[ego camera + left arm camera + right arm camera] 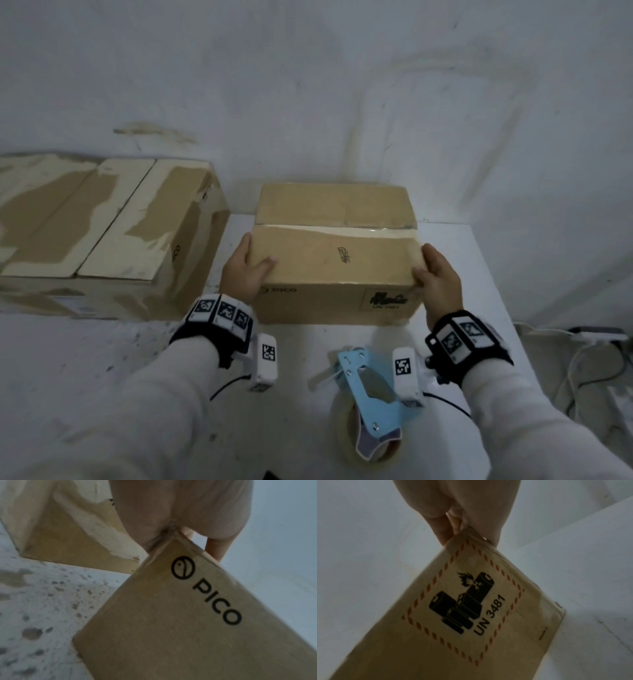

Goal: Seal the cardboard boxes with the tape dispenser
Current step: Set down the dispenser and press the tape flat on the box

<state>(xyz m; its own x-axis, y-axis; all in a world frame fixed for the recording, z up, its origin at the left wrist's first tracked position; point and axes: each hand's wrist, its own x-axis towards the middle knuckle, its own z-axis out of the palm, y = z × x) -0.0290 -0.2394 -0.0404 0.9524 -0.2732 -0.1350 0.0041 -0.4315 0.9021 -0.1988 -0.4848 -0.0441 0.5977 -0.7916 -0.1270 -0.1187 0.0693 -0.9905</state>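
Observation:
A small brown PICO box (334,253) stands on the white table (479,270), flaps down, with a strip of tape along its top seam. My left hand (248,265) grips its near left corner, thumb on top and fingers down the side. My right hand (435,274) grips the near right corner the same way. The left wrist view shows the box front (188,615) with the PICO logo under my left hand (180,513). In the right wrist view my right hand (462,507) holds the corner above a battery label (464,601). The blue tape dispenser (368,394) lies on the table between my wrists.
A larger cardboard box (102,233) with torn paper patches stands to the left, close to the small box. A white wall (342,85) rises right behind both. Cables (589,356) lie on the floor past the table's right edge.

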